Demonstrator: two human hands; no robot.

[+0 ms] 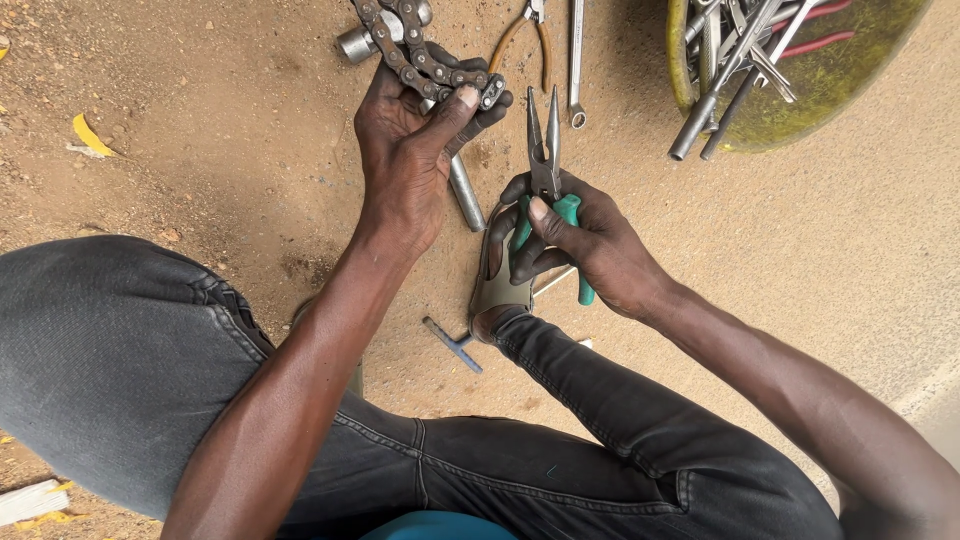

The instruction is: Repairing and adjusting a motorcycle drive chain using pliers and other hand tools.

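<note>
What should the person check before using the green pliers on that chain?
1. Left hand has a firm grip on the chain: ok.
2. Right hand holds the green-handled pliers: ok.
3. Plier tips open enough to grab a link: ok, slightly apart.
4. Plier tips at the chain: not ok, they sit apart beside it.
5. Which link to work on: cannot tell, the thumb covers part of it.
6. Other tools within reach, such as the wrench on the ground: ok.

I see bare reddish-brown dirt ground (200, 120) across the frame, evenly daylit. At the upper right sits a worn yellow-green round basin (860, 90); yellow scraps (90, 135) lie upper left.
</note>
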